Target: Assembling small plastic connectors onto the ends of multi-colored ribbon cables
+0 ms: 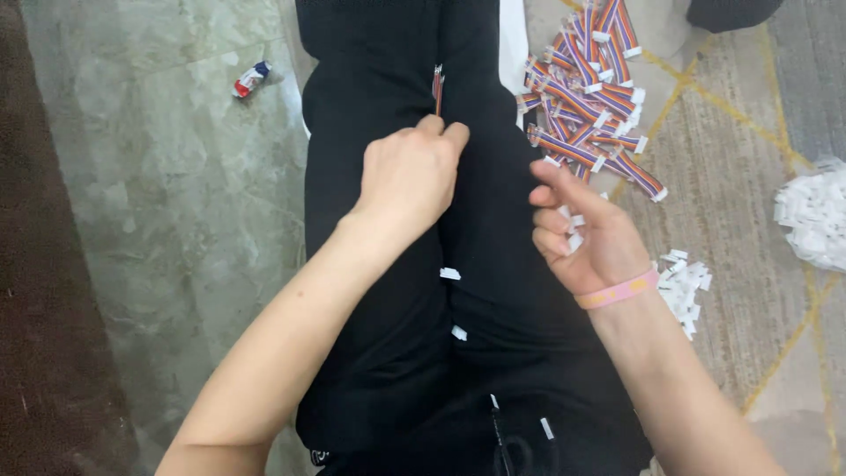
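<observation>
Now: left hand (407, 176) pinched on thin ribbon cable (437, 88) over black-trousered lap (379, 335) | right hand (582, 234) curled around white connectors (571, 231) | cable pile (586, 88) beside.

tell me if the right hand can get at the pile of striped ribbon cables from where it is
Probably yes: the right hand, cupping small white connectors, sits just below the cable pile, with nothing between them.

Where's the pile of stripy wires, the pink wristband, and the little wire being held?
Pile of rainbow-striped ribbon cables (589, 97), head view, pile's middle.
Pink rubber wristband (619, 290), head view, band's top.
Thin ribbon cable (437, 88), head view, above left hand (410, 176).
</observation>
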